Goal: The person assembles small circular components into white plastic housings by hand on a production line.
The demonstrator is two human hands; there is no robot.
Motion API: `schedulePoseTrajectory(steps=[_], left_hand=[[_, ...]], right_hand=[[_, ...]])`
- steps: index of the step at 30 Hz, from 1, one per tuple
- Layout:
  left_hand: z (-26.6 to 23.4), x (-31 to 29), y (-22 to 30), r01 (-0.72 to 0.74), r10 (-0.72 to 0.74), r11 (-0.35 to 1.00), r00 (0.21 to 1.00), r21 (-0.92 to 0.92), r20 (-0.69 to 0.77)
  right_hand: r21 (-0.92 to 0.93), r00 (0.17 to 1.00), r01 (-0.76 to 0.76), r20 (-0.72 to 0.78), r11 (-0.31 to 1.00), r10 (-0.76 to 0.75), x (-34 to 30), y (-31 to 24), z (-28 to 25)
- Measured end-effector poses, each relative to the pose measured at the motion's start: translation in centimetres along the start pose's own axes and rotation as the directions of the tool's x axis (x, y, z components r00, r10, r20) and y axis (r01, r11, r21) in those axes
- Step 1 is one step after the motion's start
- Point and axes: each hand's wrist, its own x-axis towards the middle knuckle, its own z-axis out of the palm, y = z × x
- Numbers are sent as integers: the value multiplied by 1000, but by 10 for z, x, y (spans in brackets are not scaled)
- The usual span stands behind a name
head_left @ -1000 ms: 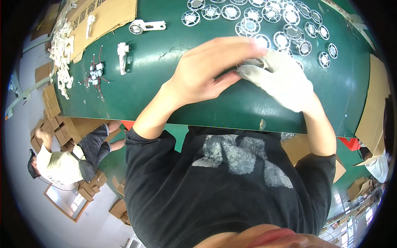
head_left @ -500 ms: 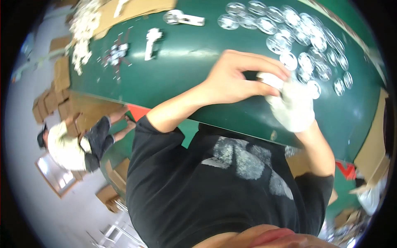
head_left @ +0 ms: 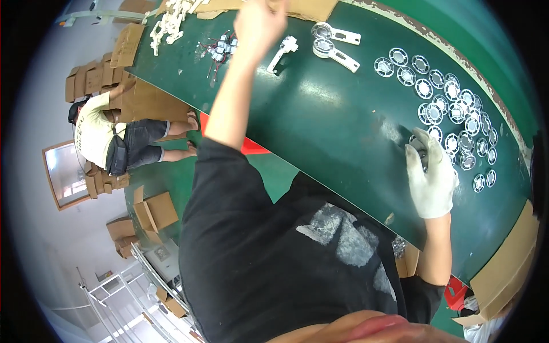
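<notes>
My left hand [head_left: 260,28] reaches to the far edge, over the cardboard; its fingers are blurred and partly cut off. My right hand [head_left: 432,174], in a white glove, is at the near side of a spread of round spoked discs [head_left: 424,88], its thumb and fingers curled about one of them. Between the hands lie two white handle pieces with round heads, one [head_left: 337,55] nearer and one [head_left: 345,36] farther. A narrower white handle part [head_left: 283,54] lies to their left. Small motors with dark red wires [head_left: 220,50] lie beside my left forearm.
A heap of white plastic parts [head_left: 171,23] and a cardboard sheet [head_left: 311,10] lie along the far left of the green table [head_left: 343,126]. Another person [head_left: 108,134] bends by stacked cartons at left. An open carton [head_left: 154,214] stands on the floor; cardboard [head_left: 509,266] is at right.
My hands have parted: the left went to the far left, the right down to the discs. A second round-headed handle piece now lies beside the first. The whole view has shifted.
</notes>
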Motion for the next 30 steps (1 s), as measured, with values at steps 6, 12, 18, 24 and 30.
schedulePoseTrajectory(steps=[6,12,18,24,30], left_hand=[[82,57,-138,242,-272,958,934,152,232],[97,71,-101,86,-82,996,966,-4,243],[-12,-8,164,307,56,798,819,-518,572],[-25,-45,220,202,304,722,766,-662,566],[29,-38,154,-214,259,965,866,-151,428]], right_hand=[[-75,995,96,22,993,-95,-3,4,0],[-100,992,115,-32,988,-118,-4,12,-2],[-154,970,158,-163,975,-183,-1,8,2],[85,981,-180,-51,980,185,-5,7,0],[492,779,-618,277,613,563,19,7,-26]])
